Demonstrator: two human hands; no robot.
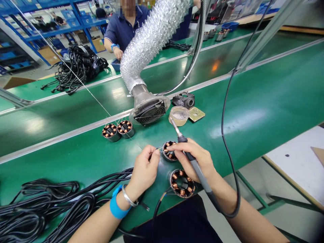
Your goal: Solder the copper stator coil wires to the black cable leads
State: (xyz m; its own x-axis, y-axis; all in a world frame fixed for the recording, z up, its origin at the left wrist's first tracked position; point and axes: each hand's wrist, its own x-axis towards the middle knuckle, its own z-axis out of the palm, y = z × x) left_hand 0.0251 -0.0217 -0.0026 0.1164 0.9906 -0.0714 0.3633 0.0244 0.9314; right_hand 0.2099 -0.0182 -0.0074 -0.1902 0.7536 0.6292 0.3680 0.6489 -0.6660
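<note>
My left hand (146, 165) pinches the thin wire ends of a black cable beside a copper-wound stator (170, 151). My right hand (196, 158) holds a soldering iron (199, 173), its tip pointing up and left near the round solder tub (179, 115). Fingers of the same hand touch the stator's upper edge by the wires. A second stator (181, 183), with a black cable joined at its left, lies closer to my body. Two more stators (110, 132) (126, 129) stand side by side at the left.
A fume extractor nozzle (150, 109) hangs above the green bench (255, 114). Black cables (45, 206) cover the lower left. Behind the tub sit a black metal block (184, 100) and a square plate (196, 114). The iron's cord (223, 118) loops at right. A person (126, 25) works across.
</note>
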